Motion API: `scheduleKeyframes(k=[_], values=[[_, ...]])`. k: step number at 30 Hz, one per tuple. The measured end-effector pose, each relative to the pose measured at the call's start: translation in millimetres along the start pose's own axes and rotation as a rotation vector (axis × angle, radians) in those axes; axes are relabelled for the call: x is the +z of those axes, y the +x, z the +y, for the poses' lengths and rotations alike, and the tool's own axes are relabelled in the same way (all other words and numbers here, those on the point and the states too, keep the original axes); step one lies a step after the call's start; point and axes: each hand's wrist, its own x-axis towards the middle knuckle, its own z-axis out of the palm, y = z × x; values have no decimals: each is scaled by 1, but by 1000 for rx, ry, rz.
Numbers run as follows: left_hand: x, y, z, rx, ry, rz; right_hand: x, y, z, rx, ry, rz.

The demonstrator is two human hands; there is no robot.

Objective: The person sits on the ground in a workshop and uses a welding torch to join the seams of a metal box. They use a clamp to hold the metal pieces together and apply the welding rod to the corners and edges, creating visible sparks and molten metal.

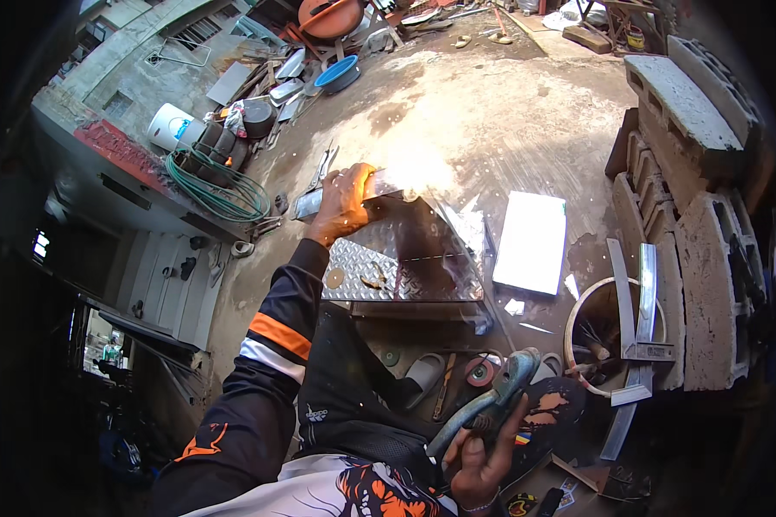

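Note:
My left hand is closed around a short silver metal bar at the far edge of a low metal worktable. Beside its fingers, a white-hot glare hides the bar's right end. My right hand grips a worn blue-green welding electrode holder above my lap. From its head a thin rod runs up toward the glare. A patterned steel plate forms part of the tabletop, with a small brass-coloured disc on it.
Right of the table lies a white board. A round bucket holds metal strips, near stacked concrete blocks. A grinder with a reddish disc rests by my feet. At left are a coiled green hose and a white bucket.

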Motion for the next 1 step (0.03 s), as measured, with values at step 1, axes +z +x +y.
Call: scheduleKeyframes(k=[1], values=[[-3, 1, -1, -51, -6, -81, 0, 0, 0, 2, 1, -4]])
